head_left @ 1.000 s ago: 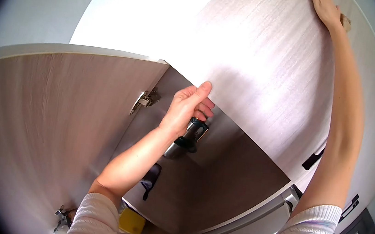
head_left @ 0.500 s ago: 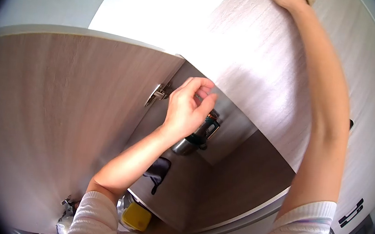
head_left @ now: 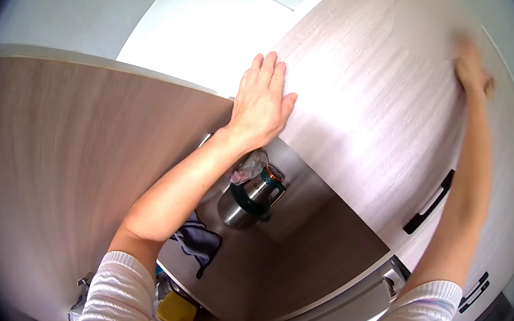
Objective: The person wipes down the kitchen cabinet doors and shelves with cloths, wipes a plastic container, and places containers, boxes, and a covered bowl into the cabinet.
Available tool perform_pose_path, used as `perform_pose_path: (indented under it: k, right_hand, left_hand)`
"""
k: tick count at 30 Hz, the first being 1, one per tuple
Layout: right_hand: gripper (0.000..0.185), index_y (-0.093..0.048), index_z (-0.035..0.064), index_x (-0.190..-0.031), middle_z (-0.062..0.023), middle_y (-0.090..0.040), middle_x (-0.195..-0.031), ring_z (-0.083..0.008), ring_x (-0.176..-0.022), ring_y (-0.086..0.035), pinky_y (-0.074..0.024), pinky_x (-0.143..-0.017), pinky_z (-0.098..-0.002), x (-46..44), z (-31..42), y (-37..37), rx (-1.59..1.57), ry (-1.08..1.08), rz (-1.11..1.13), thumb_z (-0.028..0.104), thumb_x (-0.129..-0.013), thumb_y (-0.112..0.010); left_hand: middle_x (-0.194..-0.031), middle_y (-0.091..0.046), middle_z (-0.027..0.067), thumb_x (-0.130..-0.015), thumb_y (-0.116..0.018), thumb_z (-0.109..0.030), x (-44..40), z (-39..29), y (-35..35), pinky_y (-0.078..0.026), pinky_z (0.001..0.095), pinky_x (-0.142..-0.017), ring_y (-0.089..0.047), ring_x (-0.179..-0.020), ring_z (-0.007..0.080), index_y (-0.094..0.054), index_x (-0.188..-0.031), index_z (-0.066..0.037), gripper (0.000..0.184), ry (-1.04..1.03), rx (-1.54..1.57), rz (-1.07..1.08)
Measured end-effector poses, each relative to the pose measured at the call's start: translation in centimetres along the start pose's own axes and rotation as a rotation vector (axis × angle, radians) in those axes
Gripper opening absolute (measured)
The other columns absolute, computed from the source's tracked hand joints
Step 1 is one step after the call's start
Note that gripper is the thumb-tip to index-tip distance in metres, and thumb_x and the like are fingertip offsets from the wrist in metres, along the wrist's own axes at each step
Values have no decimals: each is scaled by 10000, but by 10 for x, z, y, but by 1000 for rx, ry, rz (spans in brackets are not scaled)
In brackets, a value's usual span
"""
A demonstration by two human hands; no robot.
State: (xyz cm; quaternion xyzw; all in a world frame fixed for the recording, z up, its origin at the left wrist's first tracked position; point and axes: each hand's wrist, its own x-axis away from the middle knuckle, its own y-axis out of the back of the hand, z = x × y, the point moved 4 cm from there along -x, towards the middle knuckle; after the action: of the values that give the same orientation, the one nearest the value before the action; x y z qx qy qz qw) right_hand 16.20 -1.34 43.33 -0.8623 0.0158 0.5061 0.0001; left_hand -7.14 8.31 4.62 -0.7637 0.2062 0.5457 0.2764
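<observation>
My left hand (head_left: 258,102) lies with straight fingers at the top edge of the opened cupboard, its fingertips by the pale wall. My right hand (head_left: 471,69) is stretched far out at the upper right, over a light wood-grain panel (head_left: 365,103). Motion smears its fingers; they look curled, and a small brownish thing shows at its side, too unclear to name. A paler patch marks the panel beside that hand. Below my left hand, inside the cupboard, stands a steel flask (head_left: 243,215) with dark green bands and a handle. A crumpled clear plastic bag (head_left: 252,167) touches its side.
An open wood-grain door (head_left: 78,172) fills the left. A dark grey cloth (head_left: 198,241) lies on the cupboard shelf (head_left: 315,262). Below sits a yellow-lidded container (head_left: 176,310). Black handles, one a long bar (head_left: 428,202), project from the panels at the right.
My right hand has swept right and a little down across the panel. My left hand has risen and flattened from a loose curl. The view has shifted, baring the flask and the long handle.
</observation>
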Motion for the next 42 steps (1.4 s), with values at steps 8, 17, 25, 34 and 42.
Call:
perform_pose_path:
  k: [8,17,25,34,42]
  right_hand:
    - [528,-524,-36,-1166,-242,-532,-1171,-387,-1131,-464,-332,-978,-426,-38,-74,-3,298,-126,-123,384,-915,-327]
    - [452,-471,94,-1271,-83,-376,-1385,-249,-1295,-319,-125,-1086,-520,-20,223,-46,129,-100,70,333,-948,-265]
    - [411,-436,91,-1287,-106,-388,-1369,-219,-1315,-290,-232,-1064,-463,98,270,-99,-39,830,143,280,-923,-412]
    - [391,-481,101,-1246,-94,-427,-1333,-230,-1279,-339,-180,-1065,-523,18,258,-86,62,419,219,283,-907,-413]
    - [463,-470,131,-1279,-82,-416,-1359,-247,-1255,-380,-267,-1027,-493,68,261,-93,-20,657,219,370,-883,-456]
  left_hand:
    - [-1355,-316,265,-857,-552,-242,-5,2,1,-245,437,-1027,-308,-1244,390,-392,-1265,72,539,145,132,-53]
    - [-1290,-346,283,-821,-598,-197,1,5,2,-276,444,-964,-356,-1168,377,-406,-1228,96,537,52,226,-145]
    - [-1333,-344,252,-894,-499,-234,-7,13,6,-230,424,-1014,-333,-1227,359,-364,-1279,67,508,106,265,-160]
    - [-1299,-382,236,-894,-494,-254,-5,15,1,-225,427,-1006,-336,-1224,359,-370,-1265,68,507,107,242,-133]
    - [-1311,-374,230,-877,-522,-239,-3,12,1,-247,426,-999,-339,-1217,363,-399,-1257,45,490,74,254,-200]
